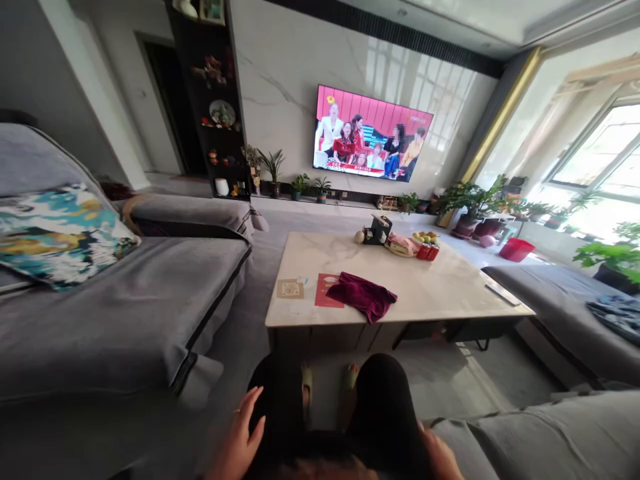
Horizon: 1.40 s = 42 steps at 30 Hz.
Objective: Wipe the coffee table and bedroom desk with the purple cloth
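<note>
My left hand (243,432) rests by my left thigh (275,393), its fingers apart and nothing in it. Against the outer side of my right thigh (387,400) lies my right hand (440,455), partly cut off by the lower edge; the fingers that show look stretched out and hold nothing visible. Ahead of my knees stands a pale marble-topped coffee table (430,293). A crumpled dark-red cloth (364,295) lies near its front edge, partly over a red sheet (327,293). Left of that is a tan square card (290,289). Neither hand touches the table.
Farther back on the table are a dark green box (381,229), red cans (427,251) and fruit (425,237). A phone-like flat object (503,295) lies at its right end. Grey sofas (125,300) flank the table. A television (371,133) hangs above potted plants (300,185).
</note>
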Tool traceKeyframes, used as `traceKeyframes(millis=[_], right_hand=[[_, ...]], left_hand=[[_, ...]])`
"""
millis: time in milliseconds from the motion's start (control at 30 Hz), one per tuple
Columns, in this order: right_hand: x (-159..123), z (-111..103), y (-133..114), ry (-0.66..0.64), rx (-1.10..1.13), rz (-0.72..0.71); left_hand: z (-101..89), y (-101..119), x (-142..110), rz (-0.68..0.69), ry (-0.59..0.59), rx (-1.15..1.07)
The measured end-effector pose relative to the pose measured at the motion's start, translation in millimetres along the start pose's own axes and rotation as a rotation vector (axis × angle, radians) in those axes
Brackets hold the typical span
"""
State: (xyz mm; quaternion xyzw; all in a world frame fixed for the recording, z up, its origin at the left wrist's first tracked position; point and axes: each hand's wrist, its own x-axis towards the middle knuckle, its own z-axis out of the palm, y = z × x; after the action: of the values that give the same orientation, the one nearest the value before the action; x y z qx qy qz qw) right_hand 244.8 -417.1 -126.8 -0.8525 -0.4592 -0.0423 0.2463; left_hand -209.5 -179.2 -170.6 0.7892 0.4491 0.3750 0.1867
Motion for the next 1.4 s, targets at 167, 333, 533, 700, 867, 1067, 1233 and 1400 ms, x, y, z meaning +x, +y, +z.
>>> traceKeyframes(millis=[167, 333, 533, 700, 867, 1067, 1233, 1400], right_hand=[[119, -24, -28, -0.310, -0.267, -0.282], [241, -42, -87, -0.313, -0.392, -0.670], [384, 31, -132, -0.477, -0.402, -0.768], [464, 120, -138, -0.671, -0.388, -0.760], [465, 172, -127, -0.694, -0.361, -0.634], [413, 182, -140, -0.450, -0.354, -0.337], [369, 177, -161, -0.409, -0.368, -0.262], [335, 168, -190, -0.467, -0.354, -0.273]], left_hand=[[-11.3, -16, 42, -0.047, 0.070, 0.004], [4.3, -46, 129, -0.171, 0.072, -0.029], [73.5, -91, 256, -0.337, -0.054, 0.019], [131.3, -126, 310, -0.383, -0.077, 0.076], [145.6, -131, 312, -0.399, -0.084, 0.230], [139.7, -126, 316, -0.423, -0.138, 0.152], [137.0, -121, 298, -0.435, -0.096, 0.121], [129.2, -109, 287, -0.440, -0.065, 0.112]])
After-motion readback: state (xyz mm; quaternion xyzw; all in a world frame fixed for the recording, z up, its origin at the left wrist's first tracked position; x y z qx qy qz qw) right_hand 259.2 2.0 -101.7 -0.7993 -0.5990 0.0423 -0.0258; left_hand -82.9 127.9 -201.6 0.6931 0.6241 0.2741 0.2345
